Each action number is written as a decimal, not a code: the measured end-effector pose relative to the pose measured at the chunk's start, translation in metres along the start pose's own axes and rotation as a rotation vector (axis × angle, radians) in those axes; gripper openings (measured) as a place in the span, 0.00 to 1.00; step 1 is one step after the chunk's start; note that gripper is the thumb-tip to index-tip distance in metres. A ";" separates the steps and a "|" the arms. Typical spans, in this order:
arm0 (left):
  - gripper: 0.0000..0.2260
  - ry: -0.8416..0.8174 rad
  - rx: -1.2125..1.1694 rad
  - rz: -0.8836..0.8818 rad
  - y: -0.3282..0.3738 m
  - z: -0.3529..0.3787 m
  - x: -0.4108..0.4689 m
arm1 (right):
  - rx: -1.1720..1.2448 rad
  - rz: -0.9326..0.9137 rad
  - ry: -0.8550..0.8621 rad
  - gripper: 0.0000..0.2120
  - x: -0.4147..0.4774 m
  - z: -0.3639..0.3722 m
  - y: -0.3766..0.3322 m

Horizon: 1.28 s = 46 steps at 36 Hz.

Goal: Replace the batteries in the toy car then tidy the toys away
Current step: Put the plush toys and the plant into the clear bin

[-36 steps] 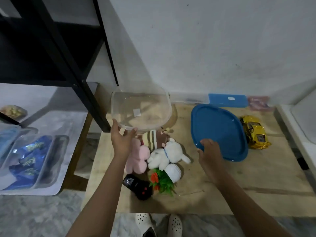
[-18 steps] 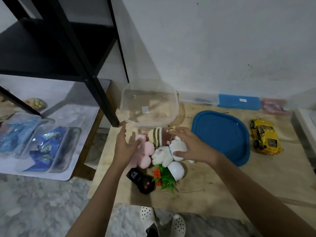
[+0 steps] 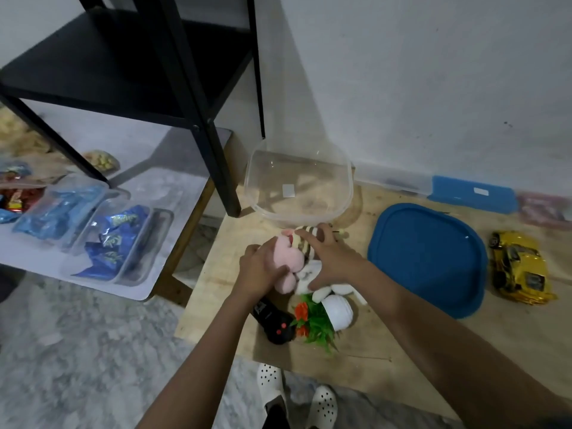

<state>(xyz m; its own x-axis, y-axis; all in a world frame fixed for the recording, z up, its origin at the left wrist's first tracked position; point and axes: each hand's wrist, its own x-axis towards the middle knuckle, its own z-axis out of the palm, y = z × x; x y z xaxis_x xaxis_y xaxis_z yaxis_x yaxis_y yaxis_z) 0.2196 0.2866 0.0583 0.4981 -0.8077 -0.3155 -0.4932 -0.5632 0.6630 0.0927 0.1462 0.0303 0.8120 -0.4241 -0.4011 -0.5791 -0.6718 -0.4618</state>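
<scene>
On the low wooden table (image 3: 402, 345) lies a heap of soft toys. My left hand (image 3: 263, 270) is closed around the pink plush toy (image 3: 289, 261). My right hand (image 3: 332, 258) presses down over the brown-and-cream striped plush (image 3: 305, 241) and the white plush (image 3: 334, 289), fingers curled on them. Just behind stands an empty clear plastic box (image 3: 298, 184). Its blue lid (image 3: 430, 258) lies flat to the right. The yellow toy car (image 3: 520, 267) sits beyond the lid, at the right. A black remote control (image 3: 274, 320) lies near the front edge.
A small fake plant in a white pot (image 3: 325, 317) lies tipped beside the remote. A black metal shelf frame (image 3: 198, 97) stands left of the box. Snack packets in clear trays (image 3: 102, 230) rest on a lower white board at left. My white clogs (image 3: 294, 394) show below the table edge.
My right hand left the blue lid and came left onto the plush toys. My left hand dropped from the box rim and closed on the pink plush. The camera shifted left.
</scene>
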 end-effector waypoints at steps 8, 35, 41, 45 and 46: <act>0.35 0.031 -0.111 -0.070 -0.006 0.011 0.002 | -0.082 0.013 -0.067 0.59 0.001 -0.004 0.000; 0.29 0.320 -0.435 0.158 0.047 0.003 -0.017 | 0.030 0.064 0.212 0.50 -0.087 -0.073 0.042; 0.28 0.389 -0.437 0.199 0.071 -0.035 0.007 | 0.085 0.000 0.375 0.49 -0.082 -0.122 0.025; 0.27 0.387 -0.334 0.166 0.082 -0.056 0.032 | 0.093 -0.045 0.414 0.47 -0.054 -0.139 -0.002; 0.27 0.376 -0.315 0.153 0.082 -0.060 0.040 | 0.104 -0.050 0.413 0.47 -0.045 -0.140 -0.008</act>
<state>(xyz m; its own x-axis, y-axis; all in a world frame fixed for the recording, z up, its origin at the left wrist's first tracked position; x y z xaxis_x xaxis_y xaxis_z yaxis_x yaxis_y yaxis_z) 0.2413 0.2186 0.1407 0.6875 -0.7256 0.0286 -0.3703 -0.3165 0.8733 0.0714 0.0855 0.1626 0.7884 -0.6142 -0.0349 -0.5250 -0.6420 -0.5587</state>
